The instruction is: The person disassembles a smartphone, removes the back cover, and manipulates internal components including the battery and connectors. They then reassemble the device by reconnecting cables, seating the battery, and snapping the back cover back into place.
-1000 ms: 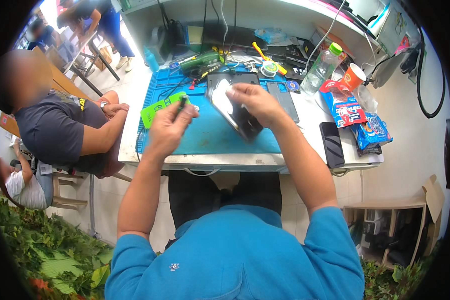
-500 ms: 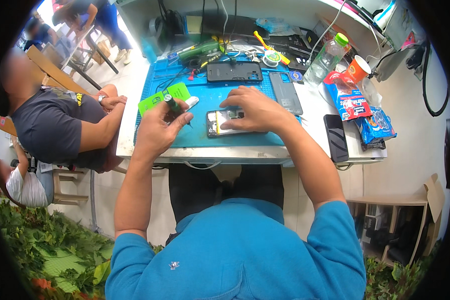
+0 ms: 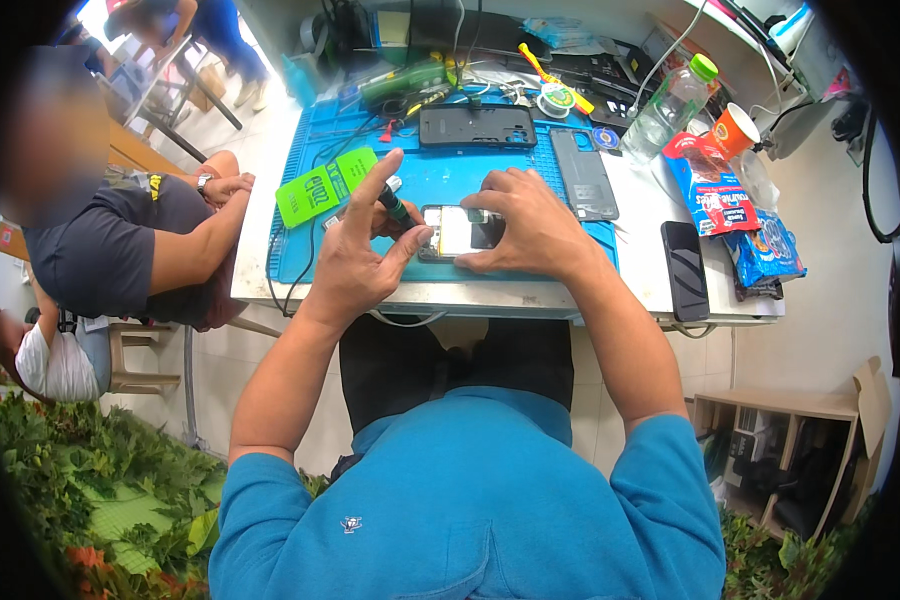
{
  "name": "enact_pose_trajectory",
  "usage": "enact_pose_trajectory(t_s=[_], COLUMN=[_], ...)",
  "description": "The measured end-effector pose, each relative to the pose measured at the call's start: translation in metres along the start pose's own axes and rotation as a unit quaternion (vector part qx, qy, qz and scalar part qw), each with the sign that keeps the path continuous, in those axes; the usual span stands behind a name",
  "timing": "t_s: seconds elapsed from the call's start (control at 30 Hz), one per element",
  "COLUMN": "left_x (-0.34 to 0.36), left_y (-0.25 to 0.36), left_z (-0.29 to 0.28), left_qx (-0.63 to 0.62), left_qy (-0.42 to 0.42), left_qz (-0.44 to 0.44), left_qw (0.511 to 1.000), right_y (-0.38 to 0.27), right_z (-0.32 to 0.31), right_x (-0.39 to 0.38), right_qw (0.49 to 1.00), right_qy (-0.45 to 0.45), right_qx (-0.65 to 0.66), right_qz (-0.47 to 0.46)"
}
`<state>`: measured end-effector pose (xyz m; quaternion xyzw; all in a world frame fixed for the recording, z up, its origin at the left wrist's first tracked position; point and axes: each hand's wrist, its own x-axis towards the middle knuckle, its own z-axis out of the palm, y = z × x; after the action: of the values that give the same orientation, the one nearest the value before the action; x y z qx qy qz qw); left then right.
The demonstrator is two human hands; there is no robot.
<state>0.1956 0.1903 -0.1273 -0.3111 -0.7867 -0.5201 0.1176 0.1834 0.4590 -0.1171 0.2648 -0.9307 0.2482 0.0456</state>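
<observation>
An opened smartphone lies on the blue work mat, its inner parts and battery facing up. My right hand grips its right end, fingers at the far edge and thumb at the near one. In my left hand a green screwdriver is tucked among the curled fingers. The left index finger points up and away, while the thumb reaches the phone's left end. A bright green card lies left of this hand. Beyond the phone rest a black phone frame and a grey back cover.
Tools and cables crowd the mat's far edge. On the right stand a clear bottle and an orange cup, near snack packets and a black phone. A person sits close on the left.
My left hand has moved right to the phone, its index finger now extended and the screwdriver tucked lower. The right hand has shifted from over the phone to its right end.
</observation>
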Motion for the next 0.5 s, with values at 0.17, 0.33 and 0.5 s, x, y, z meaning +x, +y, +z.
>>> enact_pose_trajectory(t_s=[0.17, 0.33, 0.5], left_x=[-0.002, 0.007, 0.006], left_y=[0.002, 0.001, 0.006], left_z=[0.001, -0.003, 0.004], left_qx=[0.019, -0.005, -0.011], left_qy=[0.009, -0.057, -0.051], left_qz=[-0.004, 0.100, 0.095], left_qw=[1.000, 0.993, 0.994], right_y=[-0.003, -0.005, -0.012], right_z=[-0.001, 0.002, 0.014], right_x=[-0.001, -0.008, -0.014], right_qw=[1.000, 1.000, 0.992], right_qy=[-0.007, 0.015, 0.088], right_qx=[0.004, -0.021, -0.050], right_qz=[0.012, -0.011, -0.076])
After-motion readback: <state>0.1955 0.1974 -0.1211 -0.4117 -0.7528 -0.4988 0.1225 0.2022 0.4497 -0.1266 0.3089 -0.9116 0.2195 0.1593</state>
